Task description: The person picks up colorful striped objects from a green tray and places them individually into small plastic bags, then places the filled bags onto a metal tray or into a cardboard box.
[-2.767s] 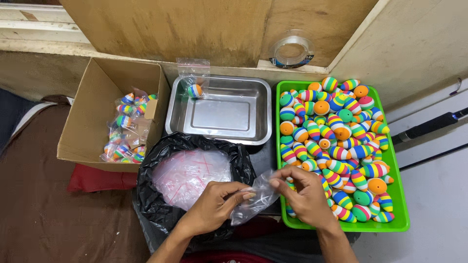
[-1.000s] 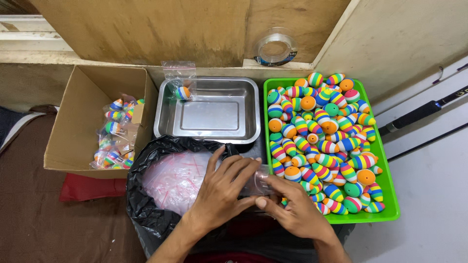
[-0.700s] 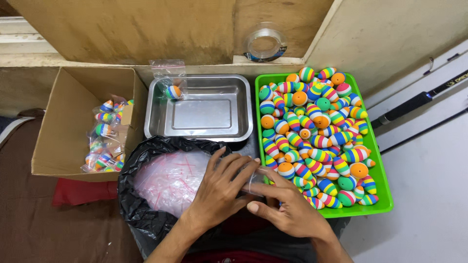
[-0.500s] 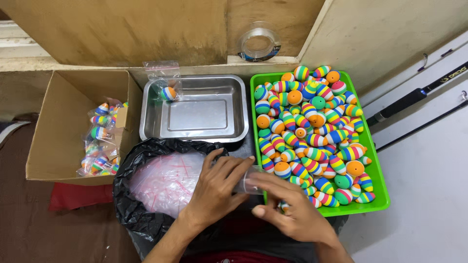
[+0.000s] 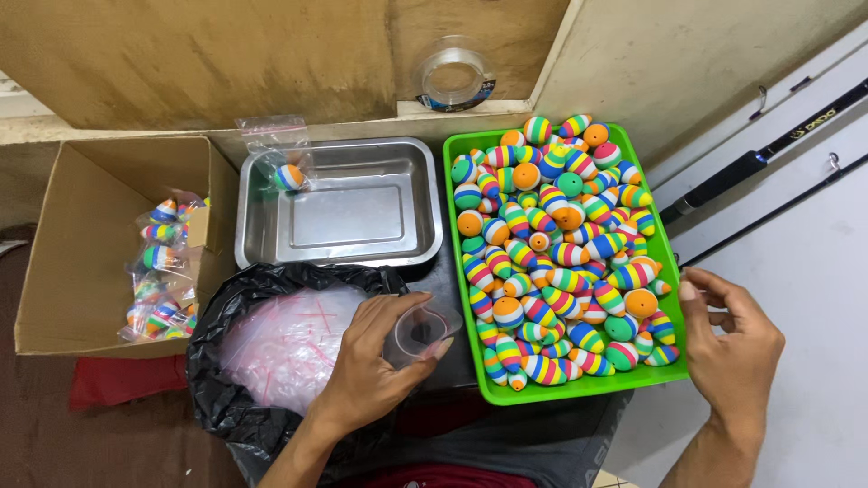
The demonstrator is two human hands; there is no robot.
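My left hand (image 5: 375, 357) holds a small clear plastic bag (image 5: 421, 331) with its mouth held open, just left of the green tray (image 5: 579, 389). The tray is full of several rainbow-striped floats (image 5: 551, 244). My right hand (image 5: 728, 339) hovers at the tray's lower right corner, fingers apart and holding nothing. Below my left hand a black bag (image 5: 221, 398) holds a heap of clear plastic bags (image 5: 285, 339).
A steel pan (image 5: 344, 203) behind the black bag holds one bagged float (image 5: 287, 174). A cardboard box (image 5: 86, 244) at the left contains several bagged floats. A tape roll (image 5: 455, 77) lies on the wooden ledge. Fishing rods (image 5: 768, 158) lean at the right.
My right hand has let go of the small bag and moved right to the tray's corner. My left hand now holds the bag alone, opened. The camera view shifted right.
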